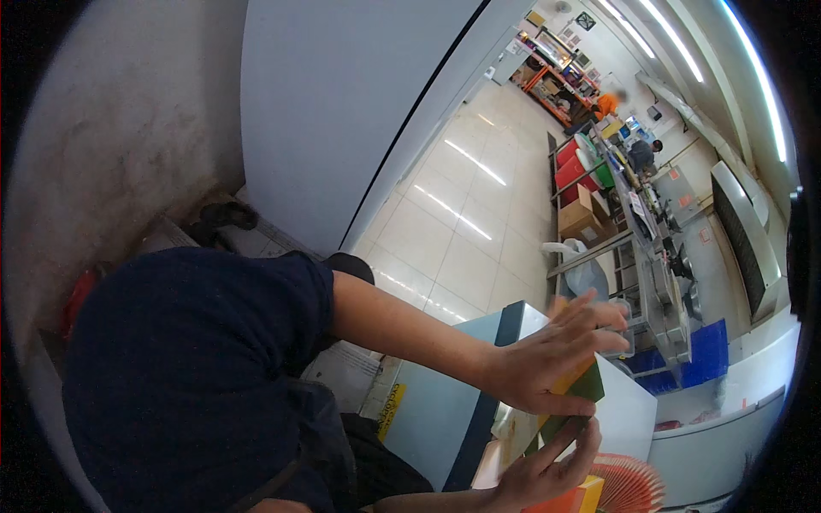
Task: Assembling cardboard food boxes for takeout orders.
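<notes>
to the left a navy sleeve (295, 286) is covering the upper arm; a pale blue cabinet (436, 398) is standing to its right, its dark edge passing under the forearms; beyond that edge the right hand (547, 466) is pinching the lower end of a green-and-yellow piece (590, 383) between thumb and fingers; the left hand (547, 355) is lying over the piece's upper part, its thumb touching the green face, its other fingers standing apart and slightly blurred; rightmost, an orange-red ribbed object (633, 480) is sitting near the right hand
</notes>
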{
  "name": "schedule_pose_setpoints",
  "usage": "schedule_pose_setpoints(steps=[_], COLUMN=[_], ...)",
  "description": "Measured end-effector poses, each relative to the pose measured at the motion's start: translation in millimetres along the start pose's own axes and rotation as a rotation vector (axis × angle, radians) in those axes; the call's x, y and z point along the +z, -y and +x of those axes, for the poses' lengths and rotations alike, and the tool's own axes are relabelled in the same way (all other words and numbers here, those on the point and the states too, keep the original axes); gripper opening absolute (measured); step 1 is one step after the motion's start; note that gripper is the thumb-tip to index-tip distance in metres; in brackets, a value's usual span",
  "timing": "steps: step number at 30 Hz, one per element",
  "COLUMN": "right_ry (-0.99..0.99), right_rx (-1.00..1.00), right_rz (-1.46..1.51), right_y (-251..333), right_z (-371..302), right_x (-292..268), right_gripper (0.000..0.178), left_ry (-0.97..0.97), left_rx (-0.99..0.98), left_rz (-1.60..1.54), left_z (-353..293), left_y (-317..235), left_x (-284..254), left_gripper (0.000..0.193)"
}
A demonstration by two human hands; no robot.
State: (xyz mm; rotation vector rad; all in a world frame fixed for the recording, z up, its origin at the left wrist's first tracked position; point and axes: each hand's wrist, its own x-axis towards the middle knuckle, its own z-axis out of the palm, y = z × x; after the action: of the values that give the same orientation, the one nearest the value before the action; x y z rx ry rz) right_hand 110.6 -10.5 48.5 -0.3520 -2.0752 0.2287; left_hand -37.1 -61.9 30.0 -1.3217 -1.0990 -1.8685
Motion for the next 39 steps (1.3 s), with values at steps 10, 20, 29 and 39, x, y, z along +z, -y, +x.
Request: schedule_pose_setpoints(steps=[10, 20, 29, 39], right_ry=[-0.104, -0.025, -0.078, 0.017], right_rx=[-0.133, -0.133, -0.032, 0.196], right_rz=[0.11, -0.194, 0.075, 0.094], right_y=[16, 10, 36, 25], right_z=[2, -8, -4, -18], right_x=[8, 9, 6, 11], right_gripper=[0.014, 0.021, 0.016, 0.022], left_ry=[0.127, 0.516, 0.529, 0.589], left_rx=[-0.143, -0.191, -0.173, -0.139], left_rz=[-0.081, -0.122, -0.103, -0.058], left_z=[-6, 6, 10, 11], left_y=[-7, -6, -13, -13], left_x=[4, -11, -20, -21], left_gripper=[0.012, 0.009, 0.008, 0.018])
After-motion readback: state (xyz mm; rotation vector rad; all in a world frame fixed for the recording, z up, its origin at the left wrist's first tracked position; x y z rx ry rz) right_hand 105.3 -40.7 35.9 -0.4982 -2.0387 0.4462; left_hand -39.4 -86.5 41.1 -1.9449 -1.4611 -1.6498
